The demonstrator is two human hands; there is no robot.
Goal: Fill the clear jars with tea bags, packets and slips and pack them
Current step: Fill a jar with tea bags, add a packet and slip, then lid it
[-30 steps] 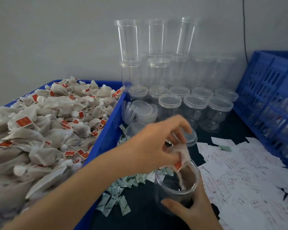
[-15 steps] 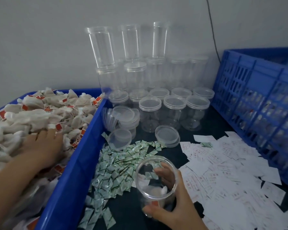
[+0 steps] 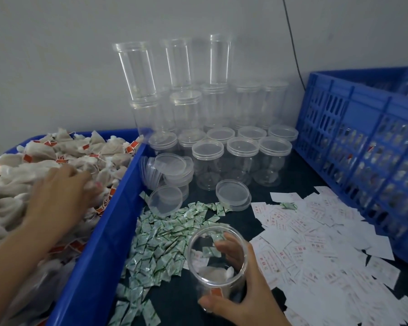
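My right hand (image 3: pixel 247 288) is wrapped round the open jar (image 3: pixel 218 250) near the front of the worktop (image 3: pixel 295 177), thumb on the near side and fingers showing through the clear wall on the far side. The jar stands between the packets (image 3: pixel 165 234) and the slips (image 3: pixel 316 245). One tea bag (image 3: pixel 213 274) lies in its bottom, with a red tag against the wall below it.

My left hand (image 3: pixel 61 196) lies palm down on the heap of tea bags (image 3: pixel 40 158) in the blue bin (image 3: pixel 108 243) on my left. The fingers reach forward into the bags; I cannot tell whether they have closed on one.

The green-and-white packets are scattered just beside the bin wall, and the white slips with red print spread over the right of the worktop. One packet sits on the slips at the far edge.

Behind these stand capped jars (image 3: pixel 242 161) in rows, with taller stacks against the wall (image 3: pixel 57 67). Loose lids (image 3: pixel 232 194) lie in front of them, some leaning in a stack by the bin. A blue crate (image 3: pixel 363 142) stands on the right; what it holds is too blurred to make out.
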